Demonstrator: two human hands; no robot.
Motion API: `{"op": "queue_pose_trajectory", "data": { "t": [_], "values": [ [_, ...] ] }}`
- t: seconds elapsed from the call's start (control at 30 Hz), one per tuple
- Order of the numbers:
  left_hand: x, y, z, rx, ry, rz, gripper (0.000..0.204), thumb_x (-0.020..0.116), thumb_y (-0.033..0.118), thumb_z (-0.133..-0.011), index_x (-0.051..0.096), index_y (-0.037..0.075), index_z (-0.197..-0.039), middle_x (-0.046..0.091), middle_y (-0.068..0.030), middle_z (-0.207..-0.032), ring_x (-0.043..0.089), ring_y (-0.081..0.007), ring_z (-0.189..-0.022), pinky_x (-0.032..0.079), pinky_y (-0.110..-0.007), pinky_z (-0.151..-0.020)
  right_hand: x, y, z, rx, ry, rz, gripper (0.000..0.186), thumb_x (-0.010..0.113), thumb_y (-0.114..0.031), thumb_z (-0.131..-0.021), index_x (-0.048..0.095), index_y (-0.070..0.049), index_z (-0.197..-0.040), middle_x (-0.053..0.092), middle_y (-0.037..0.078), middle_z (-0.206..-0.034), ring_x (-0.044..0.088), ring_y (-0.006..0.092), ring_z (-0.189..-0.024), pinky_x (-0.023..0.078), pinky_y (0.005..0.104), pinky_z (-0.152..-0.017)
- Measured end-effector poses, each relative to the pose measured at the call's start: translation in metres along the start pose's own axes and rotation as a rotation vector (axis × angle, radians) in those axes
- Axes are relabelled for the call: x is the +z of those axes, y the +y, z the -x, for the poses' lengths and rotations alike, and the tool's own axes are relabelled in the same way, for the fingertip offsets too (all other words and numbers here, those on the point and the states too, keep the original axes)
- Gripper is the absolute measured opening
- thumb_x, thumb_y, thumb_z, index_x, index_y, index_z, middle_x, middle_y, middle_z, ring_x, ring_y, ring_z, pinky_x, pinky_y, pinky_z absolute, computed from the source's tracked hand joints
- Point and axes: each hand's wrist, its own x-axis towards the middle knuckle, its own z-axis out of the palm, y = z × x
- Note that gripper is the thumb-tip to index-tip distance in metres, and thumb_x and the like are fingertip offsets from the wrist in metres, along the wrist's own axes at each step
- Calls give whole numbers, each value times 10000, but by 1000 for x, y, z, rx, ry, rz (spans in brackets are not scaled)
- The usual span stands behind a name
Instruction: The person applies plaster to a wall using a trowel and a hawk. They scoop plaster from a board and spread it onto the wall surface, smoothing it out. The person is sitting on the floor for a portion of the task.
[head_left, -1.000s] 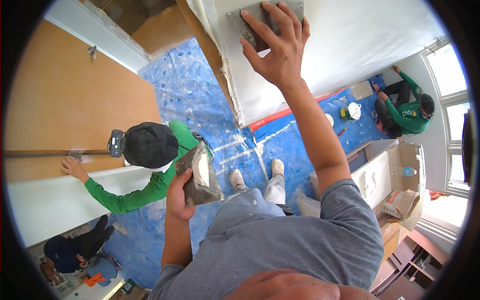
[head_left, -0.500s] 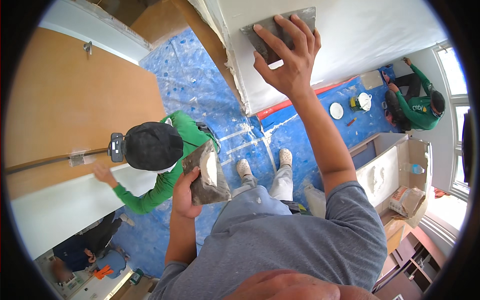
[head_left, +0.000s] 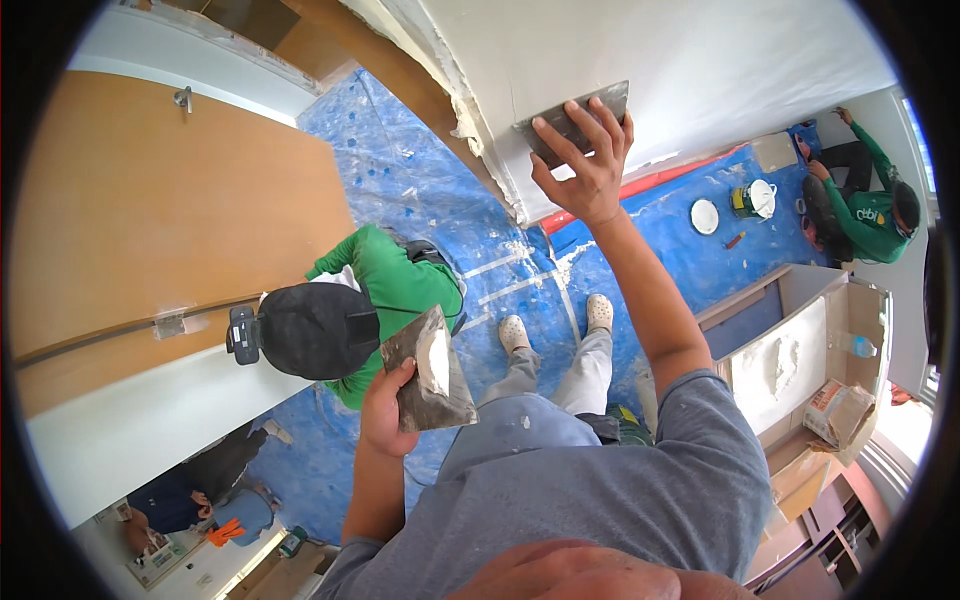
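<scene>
My right hand (head_left: 590,175) grips a flat metal scraper (head_left: 615,93) against the white wall (head_left: 740,60) near its ragged, plaster-crusted edge, fingertips spread over the blade. My left hand (head_left: 388,415) holds a square grey metal plate (head_left: 445,398) at chest height, bearing a lump of white putty (head_left: 433,360). Directly past that plate, a co-worker in a green top and black cap (head_left: 315,330) bends beside the wooden door (head_left: 170,200); this person's hands are hidden. A red strip (head_left: 660,178) runs along the wall's base.
Blue sheeting (head_left: 370,140) covers the floor. Another green-clad person (head_left: 875,225) sits at the right near a bucket (head_left: 755,200) and white lid (head_left: 704,216). An open box-like cabinet (head_left: 775,355) holds a bottle and bag. A person in dark clothes (head_left: 180,500) is at the lower left.
My right hand has slid the scraper down and rightward along the wall. My left hand and plate have shifted right and lower. The nearby co-worker has withdrawn their hand from the door.
</scene>
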Motion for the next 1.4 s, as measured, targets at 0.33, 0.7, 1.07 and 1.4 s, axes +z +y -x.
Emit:
{"op": "queue_pose_trajectory", "data": {
  "t": [0.33, 0.7, 1.07, 1.4],
  "values": [
    [-6, -9, 0, -18, 85, -12, 301, 532, 155, -1031, 598, 11, -1287, 713, -97, -1146, 711, -215, -997, 565, -383, -874, 38, 24, 92, 103, -144, -19, 497, 851, -273, -712, 740, -371, -1186, 553, 3, -1379, 435, 279, -1373, 231, 597, -1158],
    [-3, -7, 15, 7, -47, 40, 317, 551, 165, -1026, 592, 16, -1304, 702, -90, -1178, 698, -211, -1036, 556, -374, -892, -59, -27, -3, 164, -193, -66, 556, 794, -250, -724, 724, -276, -1275, 554, 79, -1423, 458, 331, -1377, 217, 604, -1140],
    [-6, -8, 16, -4, -142, 40, 346, 548, 165, -1027, 562, 27, -1344, 682, -78, -1228, 684, -202, -1072, 556, -372, -909, -98, -95, -207, -180, -23, 102, 533, 755, -206, -753, 714, -238, -1284, 555, 139, -1373, 479, 379, -1328, 311, 598, -1080],
    [-14, -9, 17, 2, -126, 69, 354, 534, 153, -1031, 550, 18, -1357, 671, -87, -1249, 677, -211, -1093, 546, -376, -937, -67, -75, -150, -131, -46, 114, 459, 756, -300, -781, 725, -387, -1230, 588, 0, -1315, 458, 290, -1339, 264, 658, -1059]
  ]
}}
